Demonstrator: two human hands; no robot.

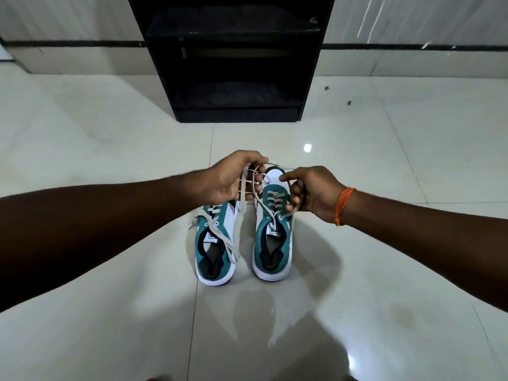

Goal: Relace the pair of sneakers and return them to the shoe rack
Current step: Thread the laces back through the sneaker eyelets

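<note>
While the right teal-and-white canvas sneaker (273, 237) is steadied on the glossy tiled floor (384, 188) by the right hand (313, 192), its beige flat lace (248, 182) is held pinched taut in the left hand (233, 177) fingers (257, 185) for threading.

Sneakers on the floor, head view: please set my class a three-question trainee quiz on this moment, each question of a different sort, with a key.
1. True or false: both sneakers already stand on the shoe rack.
2. Which sneaker's lace do the hands hold? A) left sneaker B) right sneaker C) neither
3. Fill in: the orange thread band sits on the ____ wrist.

Key
1. False: both stand on the tiled floor, in front of the rack.
2. B: the left hand lifts the lace over its toe, and the right hand has its fingers at that shoe's side.
3. Right.
</note>
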